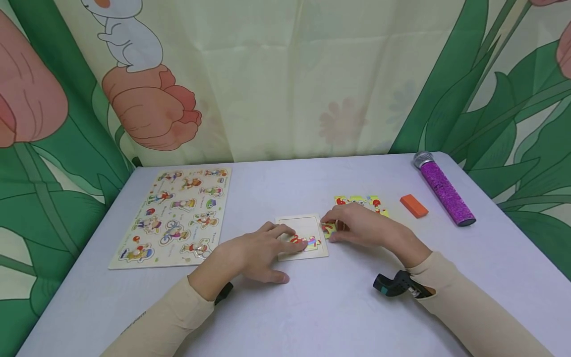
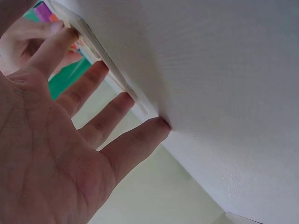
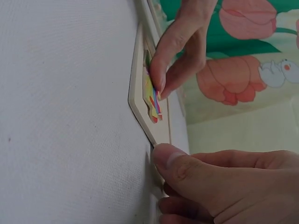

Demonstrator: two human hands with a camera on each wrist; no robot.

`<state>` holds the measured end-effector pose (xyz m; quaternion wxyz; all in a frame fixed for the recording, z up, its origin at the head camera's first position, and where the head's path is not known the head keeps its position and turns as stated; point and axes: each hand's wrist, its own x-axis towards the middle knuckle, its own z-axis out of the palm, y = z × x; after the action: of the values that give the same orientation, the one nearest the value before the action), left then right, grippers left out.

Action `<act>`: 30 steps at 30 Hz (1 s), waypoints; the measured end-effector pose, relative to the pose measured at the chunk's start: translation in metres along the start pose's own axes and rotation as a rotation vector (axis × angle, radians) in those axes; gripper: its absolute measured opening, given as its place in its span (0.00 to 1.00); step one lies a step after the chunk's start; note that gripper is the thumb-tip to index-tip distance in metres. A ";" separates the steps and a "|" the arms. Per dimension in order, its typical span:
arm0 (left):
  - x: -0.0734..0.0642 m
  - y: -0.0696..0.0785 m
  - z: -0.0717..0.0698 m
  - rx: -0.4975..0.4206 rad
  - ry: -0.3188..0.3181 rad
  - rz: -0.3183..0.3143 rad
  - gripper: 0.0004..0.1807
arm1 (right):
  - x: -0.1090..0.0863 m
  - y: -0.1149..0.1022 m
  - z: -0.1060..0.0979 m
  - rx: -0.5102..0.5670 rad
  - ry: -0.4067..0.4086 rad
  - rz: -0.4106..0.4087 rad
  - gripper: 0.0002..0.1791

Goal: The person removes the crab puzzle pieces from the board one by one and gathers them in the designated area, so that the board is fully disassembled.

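Note:
A small square wooden puzzle tray point(image 1: 317, 254) lies mid-table with colourful pieces point(image 1: 313, 243) in its near part. My left hand point(image 1: 263, 253) rests over its left side, fingers spread. In the right wrist view, fingertips of that left hand point(image 3: 184, 51) touch the pieces. At the tray's right edge, my right hand point(image 1: 363, 225) pinches a yellow-and-red puzzle piece point(image 1: 328, 229) between thumb and fingers. In the right wrist view the right hand point(image 3: 224, 182) hides that piece, its thumb by the tray corner. More yellow puzzle pieces point(image 1: 374, 201) lie just behind the right hand.
On the left lies a large wooden board point(image 1: 174, 259) with several cartoon figures. An orange block point(image 1: 414, 206) and a purple glittery microphone point(image 1: 446, 191) lie at the right. A patterned curtain point(image 1: 276, 99) hangs behind the white table point(image 1: 312, 317).

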<state>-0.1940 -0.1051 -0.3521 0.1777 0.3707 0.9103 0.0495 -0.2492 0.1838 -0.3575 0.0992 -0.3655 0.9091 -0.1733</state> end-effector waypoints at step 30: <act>-0.001 0.002 -0.002 -0.029 0.004 -0.016 0.41 | -0.041 0.017 -0.014 0.178 0.195 -0.139 0.20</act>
<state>-0.1925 -0.1043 -0.3499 0.1816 0.3609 0.9127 0.0619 -0.2351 0.2273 -0.3489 0.0301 -0.3990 0.8679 -0.2943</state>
